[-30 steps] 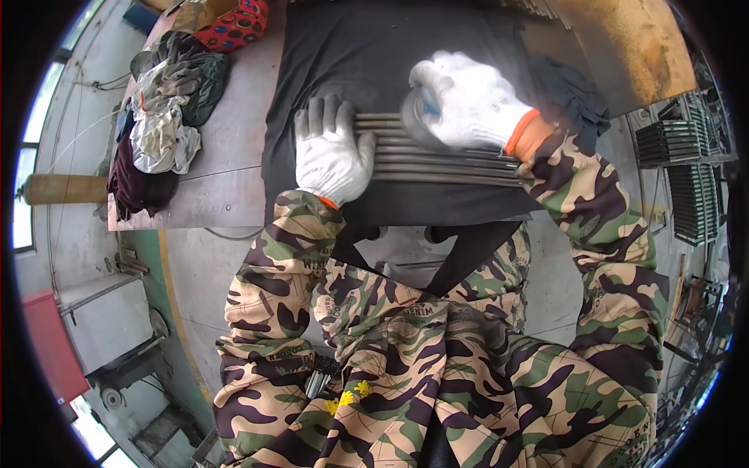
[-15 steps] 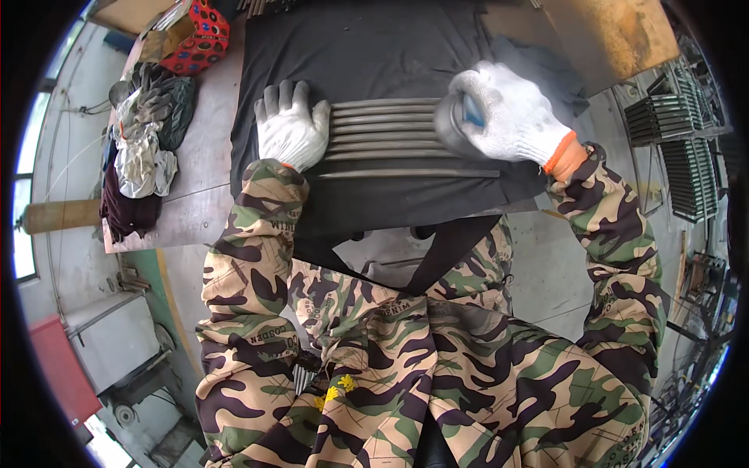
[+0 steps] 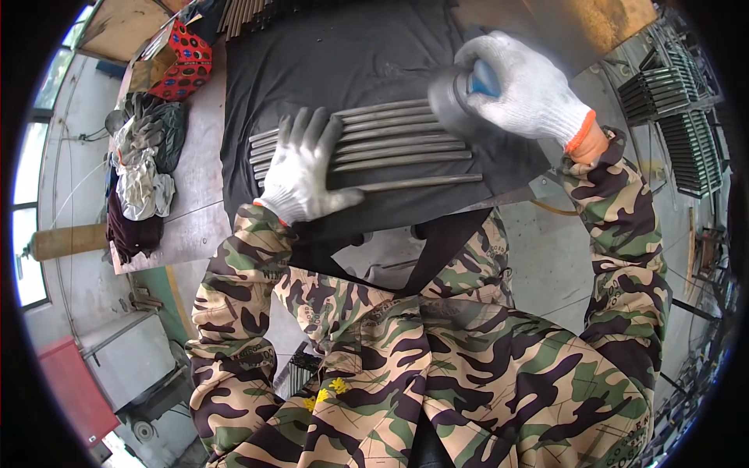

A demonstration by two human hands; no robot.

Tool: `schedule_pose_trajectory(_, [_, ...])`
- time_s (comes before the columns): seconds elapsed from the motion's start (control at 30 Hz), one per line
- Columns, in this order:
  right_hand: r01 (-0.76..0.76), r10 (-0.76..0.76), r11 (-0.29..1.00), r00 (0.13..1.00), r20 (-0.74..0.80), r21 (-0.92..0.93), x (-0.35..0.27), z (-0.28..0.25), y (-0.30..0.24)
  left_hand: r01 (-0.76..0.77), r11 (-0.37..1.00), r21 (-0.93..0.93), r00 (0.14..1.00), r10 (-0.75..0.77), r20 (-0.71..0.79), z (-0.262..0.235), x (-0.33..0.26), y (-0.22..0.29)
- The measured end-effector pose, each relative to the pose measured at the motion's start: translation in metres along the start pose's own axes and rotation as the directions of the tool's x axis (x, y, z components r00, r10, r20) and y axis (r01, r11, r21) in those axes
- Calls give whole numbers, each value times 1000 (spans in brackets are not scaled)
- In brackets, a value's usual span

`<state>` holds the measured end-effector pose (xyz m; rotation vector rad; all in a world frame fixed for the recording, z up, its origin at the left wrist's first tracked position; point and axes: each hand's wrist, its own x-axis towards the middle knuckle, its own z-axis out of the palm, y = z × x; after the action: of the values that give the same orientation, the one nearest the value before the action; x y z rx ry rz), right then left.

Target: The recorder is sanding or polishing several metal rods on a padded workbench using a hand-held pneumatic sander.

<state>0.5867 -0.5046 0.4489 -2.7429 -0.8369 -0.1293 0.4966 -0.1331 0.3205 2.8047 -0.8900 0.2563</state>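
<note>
My left hand (image 3: 303, 173), in a white glove with grey fingertips, lies flat with fingers apart across a row of thin grey metal rods (image 3: 398, 141). The rods lie side by side on a black cloth (image 3: 351, 58). Nearest to me, a single rod (image 3: 429, 182) lies apart from the row; my left thumb reaches its left end. My right hand (image 3: 534, 92), also gloved, is closed round a rounded grey tool (image 3: 448, 103) with a blue part (image 3: 485, 79). The tool is at the row's right end, smeared by motion; its exact kind and whether it touches the rods cannot be told.
On the table's left side lie a pile of gloves and rags (image 3: 140, 183) and a red patterned box (image 3: 186, 66). More rods (image 3: 248, 15) lie at the far edge. A brown board (image 3: 601, 23) is at far right, with racks of dark metal parts (image 3: 690, 152) beyond.
My left hand has shifted right and nearer me, from the rods' left ends onto the row. My right hand and the tool have moved slightly away. The row now slants, its left side nearer me.
</note>
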Motion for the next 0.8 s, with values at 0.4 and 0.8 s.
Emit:
schedule_pose_trajectory(0.4, [-52, 59, 997, 992, -115, 61, -23, -25, 32, 42, 998, 54, 998, -40, -45, 15, 60, 57])
schedule_pose_trajectory(0.8, [-112, 132, 974, 987, -89, 197, -72, -48, 66, 425, 904, 41, 898, -427, 110, -2, 67, 27])
